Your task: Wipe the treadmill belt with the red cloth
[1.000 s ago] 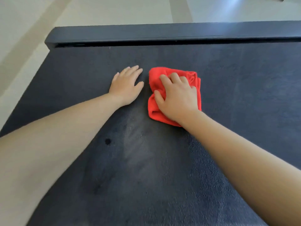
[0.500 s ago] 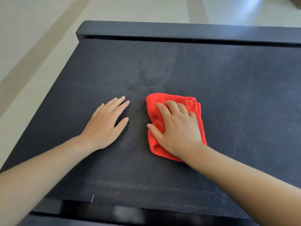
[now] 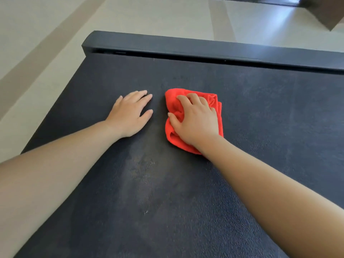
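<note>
We look down on the dark, textured treadmill belt (image 3: pixel 251 149), which fills most of the view and ends at a black cross bar (image 3: pixel 186 47) along its far edge. The red cloth (image 3: pixel 216 103) lies bunched on the belt, a little beyond the middle and short of the bar. The right hand (image 3: pixel 195 121) sits on top of it, palm down. Its fingers (image 3: pixel 187 101) are bent over the cloth's far folds and its thumb digs into the near-left folds, so that we read this hand as grasping the cloth while pressing it onto the belt. Only the edges of the cloth show around the hand, at the far side, the right side and near the wrist. The left hand (image 3: pixel 130 116) lies flat on the bare belt just beside the cloth, apart from it. Its fingers (image 3: pixel 141 95) are straight and released, holding nothing. Both forearms reach in from the near edge. A pale, dusty smear (image 3: pixel 145 172) marks the belt between them. Beyond the bar we see a light tiled floor (image 3: pixel 149 15) and the corner of a brown object (image 3: pixel 322 13) at upper right.
</note>
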Demonstrator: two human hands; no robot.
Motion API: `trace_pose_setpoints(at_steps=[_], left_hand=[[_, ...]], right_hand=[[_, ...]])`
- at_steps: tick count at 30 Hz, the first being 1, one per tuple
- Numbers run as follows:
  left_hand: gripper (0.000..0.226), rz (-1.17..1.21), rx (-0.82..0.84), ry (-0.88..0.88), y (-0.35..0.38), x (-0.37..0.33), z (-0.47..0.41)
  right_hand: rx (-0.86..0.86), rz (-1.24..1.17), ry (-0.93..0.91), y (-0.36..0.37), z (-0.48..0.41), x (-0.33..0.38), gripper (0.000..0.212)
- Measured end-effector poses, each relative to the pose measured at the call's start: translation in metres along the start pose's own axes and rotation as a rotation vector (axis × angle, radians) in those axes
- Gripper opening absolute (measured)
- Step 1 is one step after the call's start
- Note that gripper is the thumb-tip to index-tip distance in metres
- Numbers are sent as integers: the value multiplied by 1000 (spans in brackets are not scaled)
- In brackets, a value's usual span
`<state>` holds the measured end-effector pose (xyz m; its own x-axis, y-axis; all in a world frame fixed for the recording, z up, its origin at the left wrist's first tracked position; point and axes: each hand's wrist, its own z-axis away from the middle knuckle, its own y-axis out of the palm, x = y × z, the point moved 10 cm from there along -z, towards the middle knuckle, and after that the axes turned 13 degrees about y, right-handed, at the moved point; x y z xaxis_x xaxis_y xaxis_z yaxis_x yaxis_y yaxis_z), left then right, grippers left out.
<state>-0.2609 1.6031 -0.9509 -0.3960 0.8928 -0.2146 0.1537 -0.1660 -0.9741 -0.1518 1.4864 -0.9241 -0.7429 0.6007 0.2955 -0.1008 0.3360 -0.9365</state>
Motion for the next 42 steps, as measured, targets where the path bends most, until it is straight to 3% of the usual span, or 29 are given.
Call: trace_pose_setpoints(at_steps=[6, 12, 17, 27, 34, 37, 42], left_hand=[[55, -4, -35, -55, 2, 28, -50], [51, -10, -217, -54, -2, 35, -51], [50, -4, -236, -53, -1, 38, -52], [49, 55, -142, -92, -8, 18, -23], [52, 64, 41, -43, -11, -39, 137], [57, 51, 75, -83, -9, -56, 196], [59, 44, 73, -99, 3, -72, 243]], right_hand=[[-34, -32, 51, 15, -75, -2, 48], [-58, -25, 58, 28, -144, -1, 47], [-65, 15, 81, 30, -159, -1, 50], [1, 8, -63, 11, -38, 7, 50], [183, -104, -295, -9, 93, 36, 52], [156, -130, -398, -17, 132, 49, 49], [179, -100, -288, -3, 104, 55, 57]])
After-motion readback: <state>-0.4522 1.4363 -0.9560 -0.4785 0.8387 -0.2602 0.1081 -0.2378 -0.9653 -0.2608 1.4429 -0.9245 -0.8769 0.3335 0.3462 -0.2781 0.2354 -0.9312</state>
